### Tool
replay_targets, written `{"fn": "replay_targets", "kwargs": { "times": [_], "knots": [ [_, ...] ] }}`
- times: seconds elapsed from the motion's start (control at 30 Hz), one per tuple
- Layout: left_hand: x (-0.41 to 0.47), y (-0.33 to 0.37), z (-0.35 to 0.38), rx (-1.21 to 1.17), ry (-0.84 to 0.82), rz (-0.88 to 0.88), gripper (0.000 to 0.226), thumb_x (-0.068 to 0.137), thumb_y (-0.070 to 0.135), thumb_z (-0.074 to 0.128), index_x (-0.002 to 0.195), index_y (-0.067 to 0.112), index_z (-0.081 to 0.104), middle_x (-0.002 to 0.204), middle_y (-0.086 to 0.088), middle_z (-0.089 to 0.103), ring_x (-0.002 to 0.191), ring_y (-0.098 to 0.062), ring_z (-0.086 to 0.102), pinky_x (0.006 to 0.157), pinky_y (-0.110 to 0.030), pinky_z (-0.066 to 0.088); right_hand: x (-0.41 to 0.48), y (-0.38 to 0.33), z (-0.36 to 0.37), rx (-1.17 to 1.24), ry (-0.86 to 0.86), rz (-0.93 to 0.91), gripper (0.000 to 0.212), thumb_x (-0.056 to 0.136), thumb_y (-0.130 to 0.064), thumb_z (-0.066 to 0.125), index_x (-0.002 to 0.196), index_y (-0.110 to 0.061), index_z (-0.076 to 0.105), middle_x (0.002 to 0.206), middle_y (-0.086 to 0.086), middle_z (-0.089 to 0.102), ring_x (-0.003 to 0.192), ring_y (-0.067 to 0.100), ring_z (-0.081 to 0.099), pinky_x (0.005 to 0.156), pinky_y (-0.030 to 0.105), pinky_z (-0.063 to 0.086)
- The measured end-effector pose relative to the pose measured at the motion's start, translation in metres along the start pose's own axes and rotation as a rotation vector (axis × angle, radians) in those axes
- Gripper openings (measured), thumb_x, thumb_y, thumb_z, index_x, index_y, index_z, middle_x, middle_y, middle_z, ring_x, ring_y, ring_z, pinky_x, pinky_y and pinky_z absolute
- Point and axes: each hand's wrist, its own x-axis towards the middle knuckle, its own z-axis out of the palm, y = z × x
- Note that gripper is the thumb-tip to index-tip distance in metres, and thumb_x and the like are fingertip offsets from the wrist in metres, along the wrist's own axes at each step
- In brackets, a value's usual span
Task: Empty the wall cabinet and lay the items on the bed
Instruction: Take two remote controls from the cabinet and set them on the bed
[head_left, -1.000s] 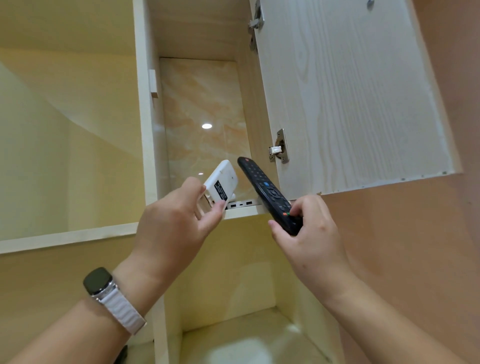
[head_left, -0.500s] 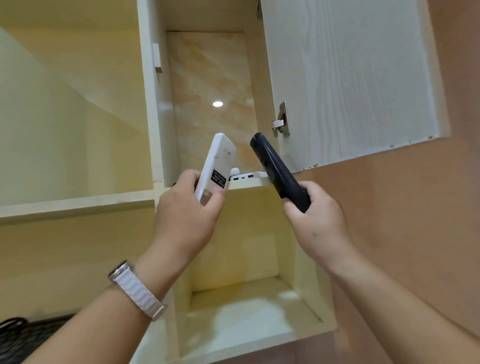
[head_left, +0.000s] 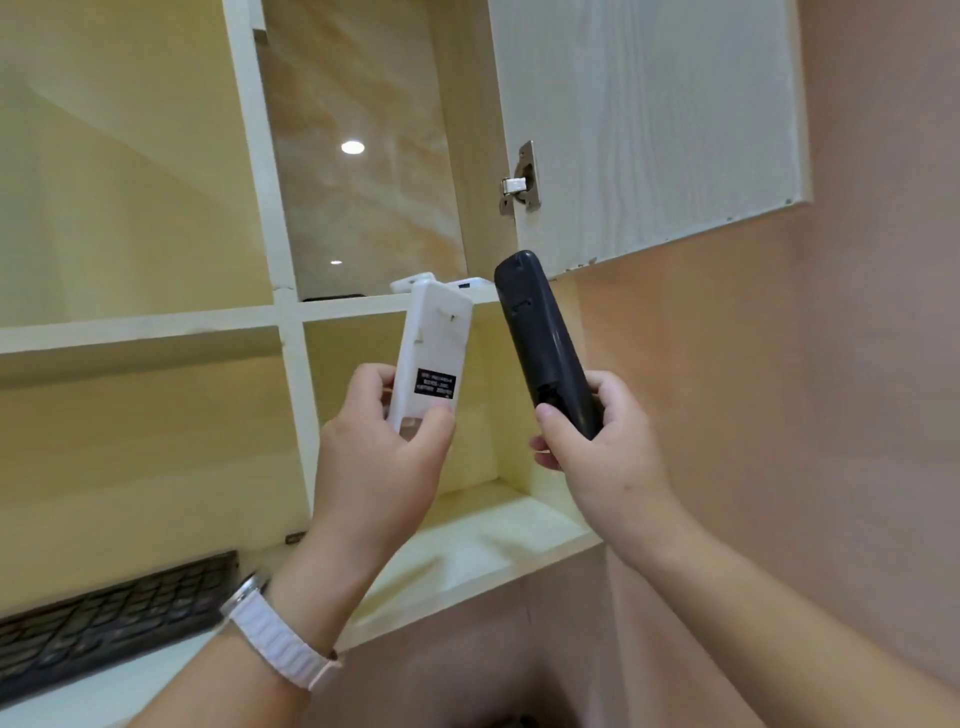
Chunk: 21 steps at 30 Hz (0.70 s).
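Note:
My left hand (head_left: 376, 467) grips a white remote (head_left: 431, 348) by its lower end, its back with a black label facing me. My right hand (head_left: 597, 452) holds a black remote (head_left: 540, 338) upright, back side toward me. Both are held in front of the wall cabinet (head_left: 363, 306), just below its open compartment. On that compartment's shelf a white device (head_left: 467, 283) and a flat dark item (head_left: 332, 298) lie near the front edge, partly hidden by the shelf lip.
The cabinet door (head_left: 649, 130) stands open to the right, with a metal hinge (head_left: 519, 179). A lower open niche (head_left: 467, 530) sits below my hands. A black keyboard (head_left: 109, 618) lies on a ledge at lower left. A pink wall (head_left: 831, 415) fills the right.
Both hands have drawn the remotes down and out of the cabinet. The black remote has turned its back to me. The view has tilted downward, revealing the keyboard.

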Motion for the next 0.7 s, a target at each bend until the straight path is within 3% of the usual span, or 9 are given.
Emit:
{"fn": "replay_targets", "kwargs": {
  "times": [0.07,0.23,0.37,0.47,0.57,0.7],
  "knots": [
    [-0.008,-0.009,-0.01,-0.06,-0.042,-0.011,0.017,0.084,0.026,0.066,0.091,0.032,0.053,0.078,0.012,0.067,0.065,-0.009,0.066,0.057,-0.045,0.058,-0.018,-0.002,0.005,-0.031,0.051,0.03,0.012,0.091,-0.016,0.062,0.095,-0.027,0.057,0.083,0.006,0.065,0.075,0.025,0.07,0.075,0.052,0.058],
    [-0.033,-0.037,-0.03,-0.214,-0.198,-0.065,0.015,0.083,0.031,0.066,0.092,0.034,0.054,0.081,0.015,0.069,0.069,-0.007,0.067,0.063,-0.047,0.058,-0.078,-0.011,0.02,-0.127,0.184,0.115,0.011,0.091,-0.014,0.061,0.097,-0.023,0.058,0.083,0.002,0.063,0.073,0.021,0.071,0.071,0.039,0.061],
    [-0.064,-0.043,-0.037,-0.346,-0.341,-0.085,0.015,0.084,0.028,0.067,0.091,0.031,0.054,0.081,0.011,0.068,0.07,-0.008,0.066,0.066,-0.046,0.058,-0.136,-0.026,0.022,-0.229,0.358,0.138,0.01,0.091,-0.013,0.061,0.094,-0.022,0.058,0.081,0.006,0.065,0.077,0.028,0.069,0.07,0.043,0.061],
    [-0.09,-0.036,-0.036,-0.472,-0.433,-0.093,0.016,0.082,0.03,0.068,0.088,0.031,0.054,0.079,0.013,0.068,0.068,-0.005,0.064,0.065,-0.045,0.058,-0.18,-0.044,0.015,-0.299,0.488,0.173,0.012,0.092,-0.011,0.061,0.1,-0.019,0.057,0.092,0.01,0.067,0.078,0.021,0.071,0.071,0.036,0.062],
    [-0.12,-0.018,-0.032,-0.573,-0.552,-0.091,0.015,0.079,0.031,0.067,0.087,0.032,0.054,0.079,0.013,0.068,0.069,-0.006,0.065,0.064,-0.041,0.057,-0.219,-0.069,0.002,-0.316,0.613,0.254,0.014,0.092,-0.006,0.058,0.104,-0.012,0.053,0.101,0.018,0.065,0.077,0.02,0.073,0.073,0.039,0.062],
    [-0.161,0.016,-0.031,-0.746,-0.7,-0.124,0.015,0.081,0.03,0.068,0.088,0.032,0.055,0.081,0.01,0.068,0.071,-0.013,0.069,0.062,-0.05,0.059,-0.275,-0.108,-0.018,-0.382,0.75,0.304,0.018,0.091,-0.006,0.058,0.106,-0.015,0.051,0.103,0.019,0.066,0.073,0.017,0.071,0.071,0.036,0.061]
  ]
}}
